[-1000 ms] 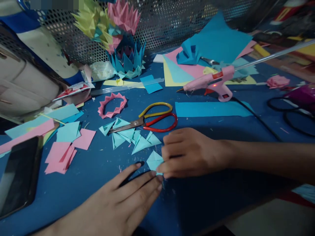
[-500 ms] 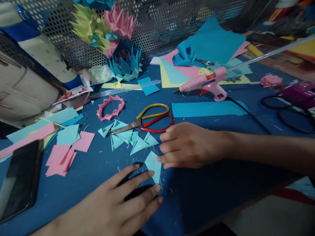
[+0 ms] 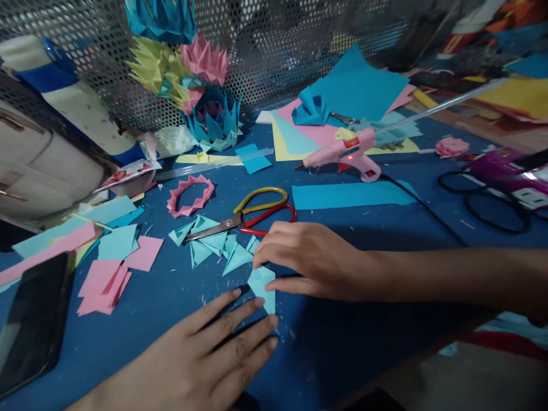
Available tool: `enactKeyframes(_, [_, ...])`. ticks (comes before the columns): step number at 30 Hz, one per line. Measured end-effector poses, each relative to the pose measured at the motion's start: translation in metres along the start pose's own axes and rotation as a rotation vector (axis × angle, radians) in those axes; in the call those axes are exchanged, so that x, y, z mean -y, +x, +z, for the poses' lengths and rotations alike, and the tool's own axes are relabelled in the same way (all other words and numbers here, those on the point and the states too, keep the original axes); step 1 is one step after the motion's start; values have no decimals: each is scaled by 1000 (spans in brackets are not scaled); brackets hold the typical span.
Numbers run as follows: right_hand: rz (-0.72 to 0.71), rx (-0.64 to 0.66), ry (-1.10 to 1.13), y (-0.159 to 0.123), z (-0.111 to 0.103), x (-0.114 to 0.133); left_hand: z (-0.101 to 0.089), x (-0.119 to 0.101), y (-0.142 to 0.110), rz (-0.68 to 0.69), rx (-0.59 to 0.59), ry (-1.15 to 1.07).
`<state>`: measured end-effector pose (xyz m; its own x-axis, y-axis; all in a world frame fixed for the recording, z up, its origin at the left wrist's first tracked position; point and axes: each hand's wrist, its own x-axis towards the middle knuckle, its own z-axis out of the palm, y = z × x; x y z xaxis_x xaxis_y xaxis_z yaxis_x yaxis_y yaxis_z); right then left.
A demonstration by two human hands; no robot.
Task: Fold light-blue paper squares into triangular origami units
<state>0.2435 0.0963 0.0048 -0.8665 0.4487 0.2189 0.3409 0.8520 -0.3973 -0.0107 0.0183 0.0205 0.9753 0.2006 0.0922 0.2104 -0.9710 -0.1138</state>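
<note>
A small light-blue folded paper piece (image 3: 262,281), shaped like a kite, lies flat on the blue table. My left hand (image 3: 214,354) rests with spread fingers, its fingertips on the lower part of the piece. At the upper part is my right hand (image 3: 299,260), fingers bent and thumb apart from them, the thumb tip touching the right edge and the index tip near the top corner. Behind it, scissors (image 3: 240,220) with yellow and red handles lie across several folded light-blue triangles (image 3: 235,257). My right hand hides part of the red handle.
Pink paper squares (image 3: 107,285) and a phone (image 3: 34,325) are at left. A pink folded ring (image 3: 190,196) lies behind the triangles. A pink glue gun (image 3: 346,154) with a lit lamp lies near a blue strip (image 3: 351,196). Paper flowers (image 3: 214,120) stand at the back.
My right hand has shifted left over the paper, its thumb parting from the bent fingers, which now reach the top corner. My left hand stays on the piece. The view has tilted slightly.
</note>
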Motion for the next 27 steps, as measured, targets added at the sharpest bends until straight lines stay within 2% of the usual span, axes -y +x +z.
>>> enactKeyframes(4, [32,39,21,-1,2,2,8,-7,3,-54,-9,11])
enactKeyframes(9, [81,28,71,-3,4,1,22,-12,0,-137,-78,-55])
enactKeyframes(12, [83,8,106,-3,5,1,19,-7,1,-132,-79,-45])
enactKeyframes(17, [70,-14,108,-2,7,0,10,-2,4,-101,1,-15])
enactKeyframes(21, [66,-20,77,-2,8,0,16,-5,3,-145,-13,-37])
enactKeyframes(27, [75,-26,119,0,7,0,36,-12,-1,-262,-139,-61])
